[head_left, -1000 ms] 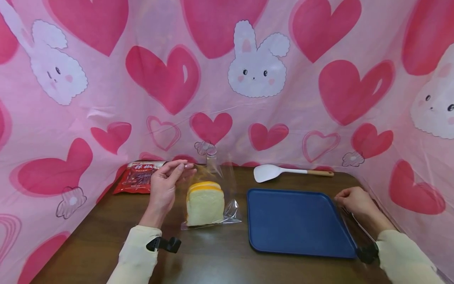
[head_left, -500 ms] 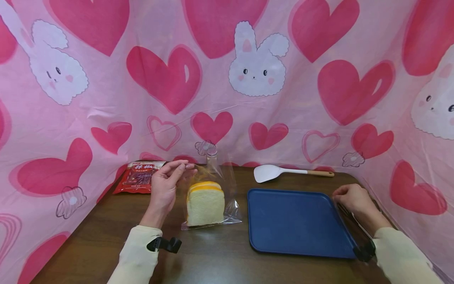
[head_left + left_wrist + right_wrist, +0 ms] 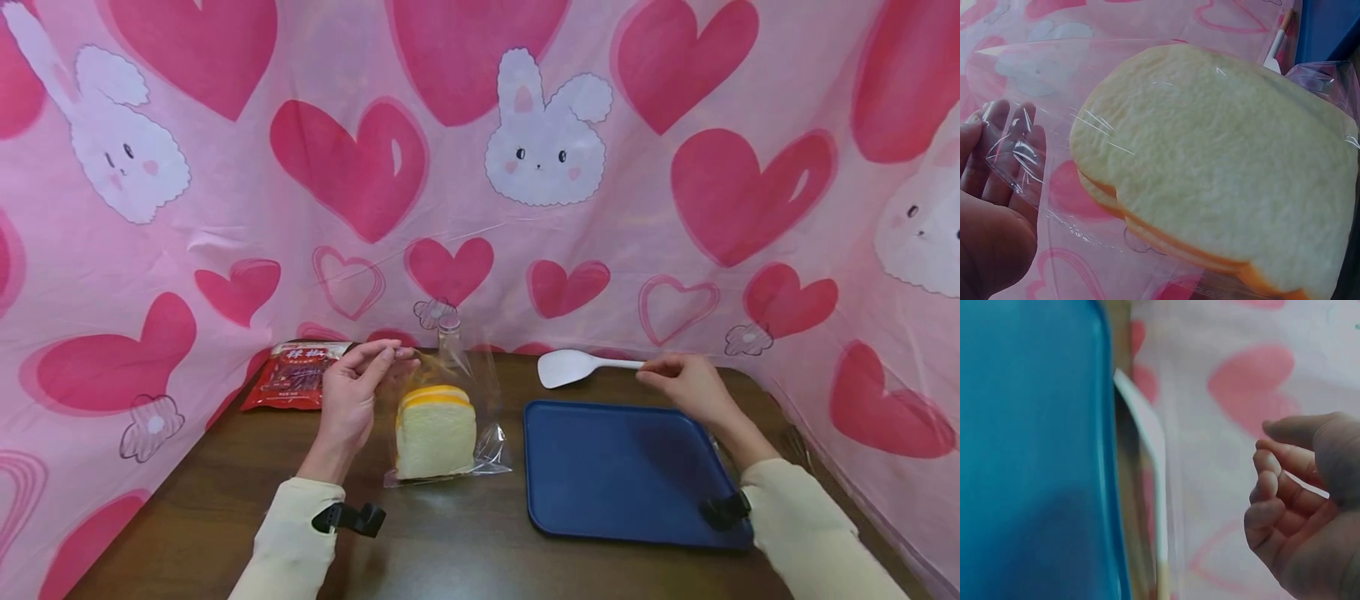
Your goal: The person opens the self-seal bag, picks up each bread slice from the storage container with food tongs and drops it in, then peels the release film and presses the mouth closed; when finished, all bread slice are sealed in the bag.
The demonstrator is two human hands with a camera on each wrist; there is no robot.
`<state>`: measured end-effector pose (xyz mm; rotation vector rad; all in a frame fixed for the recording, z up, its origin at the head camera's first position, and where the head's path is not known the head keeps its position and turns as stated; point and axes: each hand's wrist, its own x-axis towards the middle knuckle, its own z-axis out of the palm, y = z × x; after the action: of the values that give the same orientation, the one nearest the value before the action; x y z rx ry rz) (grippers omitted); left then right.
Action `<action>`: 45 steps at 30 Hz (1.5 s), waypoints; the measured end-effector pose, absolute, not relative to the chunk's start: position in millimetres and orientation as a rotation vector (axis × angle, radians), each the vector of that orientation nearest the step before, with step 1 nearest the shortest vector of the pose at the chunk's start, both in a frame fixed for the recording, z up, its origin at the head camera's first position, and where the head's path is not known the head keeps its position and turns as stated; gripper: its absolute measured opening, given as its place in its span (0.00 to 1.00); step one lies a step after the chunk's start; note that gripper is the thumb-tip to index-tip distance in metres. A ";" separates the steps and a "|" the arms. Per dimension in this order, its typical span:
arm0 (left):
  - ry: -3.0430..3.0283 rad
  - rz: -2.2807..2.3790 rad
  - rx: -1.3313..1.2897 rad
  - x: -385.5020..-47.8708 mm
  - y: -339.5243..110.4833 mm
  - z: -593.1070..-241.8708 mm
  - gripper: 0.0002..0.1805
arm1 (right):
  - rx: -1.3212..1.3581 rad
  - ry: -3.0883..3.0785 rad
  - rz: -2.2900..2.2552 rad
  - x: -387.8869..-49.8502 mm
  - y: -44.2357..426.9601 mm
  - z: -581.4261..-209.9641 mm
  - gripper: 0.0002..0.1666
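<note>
My left hand (image 3: 351, 404) pinches the upper edge of a clear plastic bag (image 3: 491, 450) between thumb and fingers. Inside the bag stand slices of bread (image 3: 435, 437) with orange crust, filling much of the left wrist view. My right hand (image 3: 697, 390) is over the far right part of the blue tray (image 3: 622, 475), close to the white spatula (image 3: 566, 367), and covers its wooden handle in the head view. From the right wrist view, the right hand (image 3: 1307, 506) has loosely curled fingers with nothing between them, apart from the spatula (image 3: 1155, 444).
A red packet (image 3: 288, 377) with Chinese print lies at the back left, partly behind my left hand. A clear bottle-like container (image 3: 449, 333) stands behind the bread. Pink heart-patterned cloth (image 3: 450, 192) surrounds the brown table (image 3: 420, 542).
My right hand has moved left and away from me, from the tray's right edge to over the spatula handle. The left hand and the bagged bread have stayed in place.
</note>
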<state>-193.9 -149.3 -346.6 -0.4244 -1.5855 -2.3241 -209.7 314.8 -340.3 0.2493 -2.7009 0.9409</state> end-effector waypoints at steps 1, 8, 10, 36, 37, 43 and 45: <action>-1.575 -2.323 -0.434 -194.2 -148.6 -346.7 0.09 | 0.268 -2.693 1.016 -212.9 305.6 -337.8 0.17; -1.539 -2.331 -0.480 -197.0 -142.3 -347.6 0.09 | 0.440 -2.608 1.493 -228.5 238.5 -331.5 0.22; -1.545 -2.328 -0.476 -197.3 -141.0 -347.3 0.09 | 0.502 -2.574 1.563 -233.2 217.0 -329.9 0.23; -1.590 -2.312 -0.222 -205.0 -154.2 -339.3 0.19 | 0.664 -2.338 1.899 -250.2 153.3 -320.8 0.16; -1.615 -2.317 -0.226 -205.3 -155.5 -339.5 0.19 | 0.664 -2.338 1.899 -250.2 154.3 -321.1 0.17; -1.733 -2.296 -0.226 -207.4 -158.1 -341.4 0.12 | 0.643 -2.304 1.934 -252.7 158.5 -323.3 0.17; -1.728 -2.284 -0.222 -208.1 -156.9 -341.4 0.11 | 0.648 -2.293 1.940 -253.8 159.7 -323.3 0.17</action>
<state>-208.1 -156.9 -341.4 -0.2223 -1.7281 -2.2843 -253.8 159.7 -323.3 0.6483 -2.2935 1.9404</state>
